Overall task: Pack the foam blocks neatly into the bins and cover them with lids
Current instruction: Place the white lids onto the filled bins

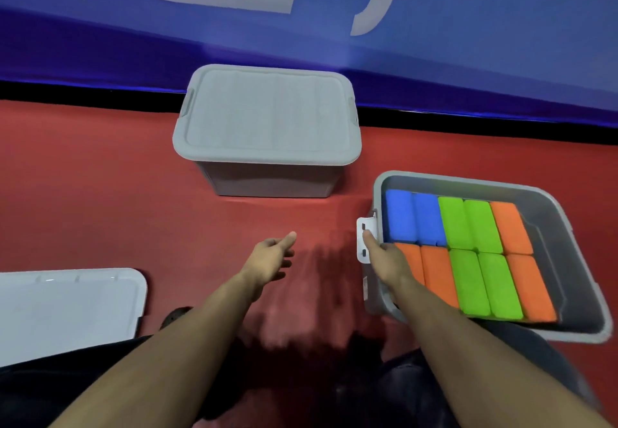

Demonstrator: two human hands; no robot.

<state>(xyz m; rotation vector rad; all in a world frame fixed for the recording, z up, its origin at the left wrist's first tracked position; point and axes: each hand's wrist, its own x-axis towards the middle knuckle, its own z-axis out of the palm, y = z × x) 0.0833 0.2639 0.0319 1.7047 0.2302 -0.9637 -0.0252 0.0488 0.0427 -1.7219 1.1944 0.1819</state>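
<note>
An open grey bin [555, 227] on the right holds several foam blocks in two tidy rows: blue [414, 217], green [471, 223] and orange [511, 227]. My right hand [384, 257] grips the bin's left rim beside its white latch [364, 240], thumb on the latch. My left hand [272, 257] hovers open over the red floor, fingers relaxed, holding nothing. A second grey bin [271, 180] stands at the back centre with its lid [267, 113] on. A loose white lid [67, 310] lies at the lower left.
The red floor [100, 193] stretches between the bins. A blue banner wall [468, 43] with a black strip at its base closes the back. My dark-trousered legs fill the bottom of the view.
</note>
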